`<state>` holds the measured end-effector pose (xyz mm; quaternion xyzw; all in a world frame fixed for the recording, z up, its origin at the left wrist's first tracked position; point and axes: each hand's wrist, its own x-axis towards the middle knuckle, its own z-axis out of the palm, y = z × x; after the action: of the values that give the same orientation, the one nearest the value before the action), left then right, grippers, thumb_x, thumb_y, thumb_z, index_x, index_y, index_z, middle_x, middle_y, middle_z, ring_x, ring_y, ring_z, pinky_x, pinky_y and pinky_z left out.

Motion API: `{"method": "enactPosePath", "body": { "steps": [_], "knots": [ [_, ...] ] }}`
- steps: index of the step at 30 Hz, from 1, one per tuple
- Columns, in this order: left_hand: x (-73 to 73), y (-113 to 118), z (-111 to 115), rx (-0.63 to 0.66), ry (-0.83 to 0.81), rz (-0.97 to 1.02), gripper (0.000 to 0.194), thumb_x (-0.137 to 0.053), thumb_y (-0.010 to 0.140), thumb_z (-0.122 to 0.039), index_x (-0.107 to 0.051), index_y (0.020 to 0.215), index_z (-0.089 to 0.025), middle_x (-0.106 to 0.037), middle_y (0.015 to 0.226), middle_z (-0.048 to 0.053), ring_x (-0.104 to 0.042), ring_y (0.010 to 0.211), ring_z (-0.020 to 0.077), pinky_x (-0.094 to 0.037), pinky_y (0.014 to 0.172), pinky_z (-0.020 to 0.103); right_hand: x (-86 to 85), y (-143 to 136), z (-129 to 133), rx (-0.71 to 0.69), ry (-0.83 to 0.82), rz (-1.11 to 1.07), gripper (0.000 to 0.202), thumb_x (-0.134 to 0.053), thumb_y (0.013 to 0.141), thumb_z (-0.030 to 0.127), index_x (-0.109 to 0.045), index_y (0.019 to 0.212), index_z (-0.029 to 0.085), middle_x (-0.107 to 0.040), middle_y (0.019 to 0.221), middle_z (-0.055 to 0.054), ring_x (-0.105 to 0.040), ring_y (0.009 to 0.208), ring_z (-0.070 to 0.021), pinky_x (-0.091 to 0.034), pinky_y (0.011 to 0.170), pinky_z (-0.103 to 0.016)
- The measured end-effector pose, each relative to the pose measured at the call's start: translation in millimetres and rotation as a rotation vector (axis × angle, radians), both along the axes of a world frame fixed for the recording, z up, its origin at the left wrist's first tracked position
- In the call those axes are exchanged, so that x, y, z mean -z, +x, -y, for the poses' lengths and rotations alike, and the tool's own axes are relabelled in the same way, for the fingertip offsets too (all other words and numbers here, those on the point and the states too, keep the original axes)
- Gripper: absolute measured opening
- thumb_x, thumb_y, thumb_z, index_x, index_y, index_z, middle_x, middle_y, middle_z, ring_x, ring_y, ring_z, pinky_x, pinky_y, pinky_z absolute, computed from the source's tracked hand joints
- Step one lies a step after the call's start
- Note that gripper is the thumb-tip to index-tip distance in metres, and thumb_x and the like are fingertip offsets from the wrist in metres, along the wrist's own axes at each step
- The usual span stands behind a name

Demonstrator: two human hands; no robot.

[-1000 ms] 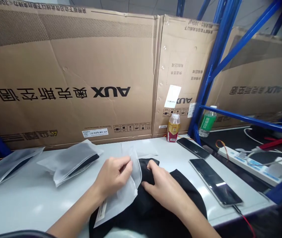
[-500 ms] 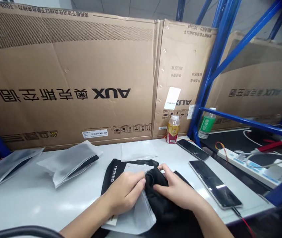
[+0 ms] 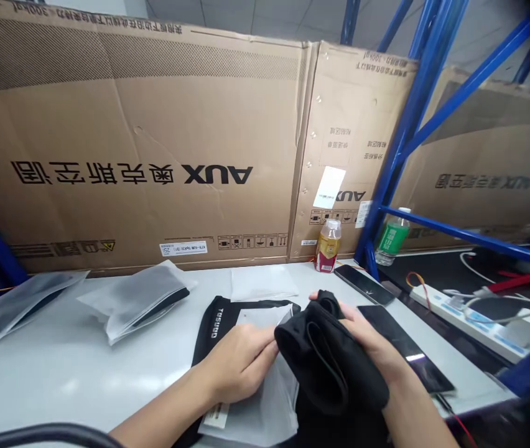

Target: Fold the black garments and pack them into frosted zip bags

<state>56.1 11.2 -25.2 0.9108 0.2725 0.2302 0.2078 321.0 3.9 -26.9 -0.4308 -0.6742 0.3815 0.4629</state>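
My right hand is closed round a folded black cloth item, its rolled layers facing me. My left hand pinches the edge of a frosted plastic bag, its fingertips right against the near side of the black cloth. A small pale label shows at the bag's lower left. Beneath the bag lies another black cloth piece with white lettering, flat on the white table. My hands and the bag hide much of it.
Filled frosted bags lie on the left, and a flat pale packet lies behind my hands. On the right are two phones, a drink bottle, a power strip and a blue rack post. Large cartons stand behind.
My right hand has lifted the black cloth up and turned it so its folded layers show. My left hand stays at the bag. The camera view has shifted slightly.
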Motion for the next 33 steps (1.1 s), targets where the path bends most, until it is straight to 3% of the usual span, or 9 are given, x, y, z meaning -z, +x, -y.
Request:
{"method": "enactPosePath", "body": {
  "steps": [3, 7, 10, 14, 19, 22, 26, 29, 33],
  "knots": [
    [0.3, -1, 0, -0.044, -0.001, 0.011, 0.032, -0.026, 0.111, -0.032, -0.041, 0.085, -0.022, -0.054, 0.074, 0.0, -0.049, 0.065, 0.0179, -0.034, 0.066, 0.032, 10.7, -16, 0, -0.111, -0.152, 0.028, 0.033, -0.059, 0.092, 0.03, -0.065, 0.124, 0.024, -0.079, 0.109, -0.006, -0.077, 0.102, -0.0281, -0.062, 0.088, -0.041],
    [1.0, -3, 0, -0.109, 0.017, 0.009, 0.035, -0.025, 0.111, -0.036, -0.036, 0.08, -0.023, -0.048, 0.069, -0.001, -0.045, 0.062, 0.0179, -0.032, 0.064, 0.033, 15.4, -33, 3, 0.062, -0.219, 0.298, 0.06, -0.061, 0.084, 0.022, -0.051, 0.143, 0.025, -0.075, 0.118, -0.009, -0.071, 0.117, -0.031, -0.053, 0.104, -0.046],
    [0.9, -3, 0, 0.022, 0.018, -0.012, 0.031, -0.032, 0.107, -0.037, -0.038, 0.08, -0.022, -0.053, 0.071, -0.001, -0.045, 0.062, 0.0173, -0.035, 0.068, 0.032, 17.9, -46, 4, 0.181, -0.158, 0.379, 0.08, -0.057, 0.086, 0.018, -0.026, 0.16, 0.021, -0.063, 0.143, -0.018, -0.063, 0.133, -0.0328, -0.046, 0.113, -0.049],
    [2.3, 0, 1, 0.146, -0.001, -0.043, 0.033, -0.04, 0.104, -0.046, -0.044, 0.082, -0.022, -0.057, 0.072, -0.001, -0.045, 0.061, 0.0167, -0.037, 0.07, 0.032, 23.8, -63, 4, 0.229, -0.11, 0.324, 0.076, -0.047, 0.095, 0.021, -0.011, 0.162, 0.015, -0.042, 0.161, -0.024, -0.053, 0.146, -0.0296, -0.045, 0.117, -0.046],
    [0.3, -1, 0, -0.039, -0.024, -0.082, 0.035, -0.034, 0.109, -0.043, -0.045, 0.083, -0.022, -0.06, 0.076, 0.0, -0.05, 0.066, 0.0177, -0.038, 0.07, 0.031, 11.4, -47, 16, 0.193, -0.019, 0.404, 0.049, -0.053, 0.102, 0.039, -0.043, 0.147, 0.023, -0.03, 0.17, -0.016, -0.032, 0.16, -0.0266, -0.033, 0.127, -0.046],
    [-4.1, -2, -1, -0.105, -0.093, -0.089, 0.036, -0.032, 0.111, -0.042, -0.05, 0.087, -0.022, -0.063, 0.082, 0.001, -0.057, 0.073, 0.0191, -0.04, 0.07, 0.03, -2.8, -24, 27, -0.094, -0.026, 0.538, 0.04, -0.073, 0.093, 0.048, -0.068, 0.13, 0.034, -0.033, 0.173, -0.003, -0.023, 0.163, -0.0287, -0.027, 0.131, -0.049],
    [-7.5, -4, -2, -0.095, -0.155, -0.066, 0.037, -0.032, 0.111, -0.043, -0.053, 0.089, -0.022, -0.064, 0.085, 0.002, -0.058, 0.076, 0.0191, -0.041, 0.07, 0.03, -10.8, -14, 30, -0.289, -0.159, 0.625, 0.056, -0.086, 0.083, 0.033, -0.07, 0.135, 0.045, -0.041, 0.171, 0.006, -0.022, 0.164, -0.0309, -0.026, 0.131, -0.053],
    [-6.1, -6, -4, -0.005, -0.169, -0.084, 0.032, -0.043, 0.106, -0.045, -0.053, 0.087, -0.022, -0.061, 0.081, 0.0, -0.055, 0.072, 0.0177, -0.04, 0.067, 0.028, -12.1, -24, 25, -0.26, -0.06, 0.639, 0.042, -0.075, 0.093, 0.025, -0.074, 0.131, 0.042, -0.054, 0.162, 0.003, -0.035, 0.159, -0.0304, -0.033, 0.128, -0.051],
    [-3.9, -6, -5, 0.078, -0.161, -0.066, 0.031, -0.048, 0.104, -0.049, -0.055, 0.09, -0.022, -0.062, 0.084, 0.001, -0.057, 0.078, 0.019, -0.043, 0.072, 0.028, -10.4, -44, 22, -0.111, 0.098, 0.607, 0.03, -0.062, 0.101, 0.019, -0.077, 0.124, 0.031, -0.075, 0.135, -0.004, -0.068, 0.126, -0.0264, -0.052, 0.109, -0.041]
  ]
}}
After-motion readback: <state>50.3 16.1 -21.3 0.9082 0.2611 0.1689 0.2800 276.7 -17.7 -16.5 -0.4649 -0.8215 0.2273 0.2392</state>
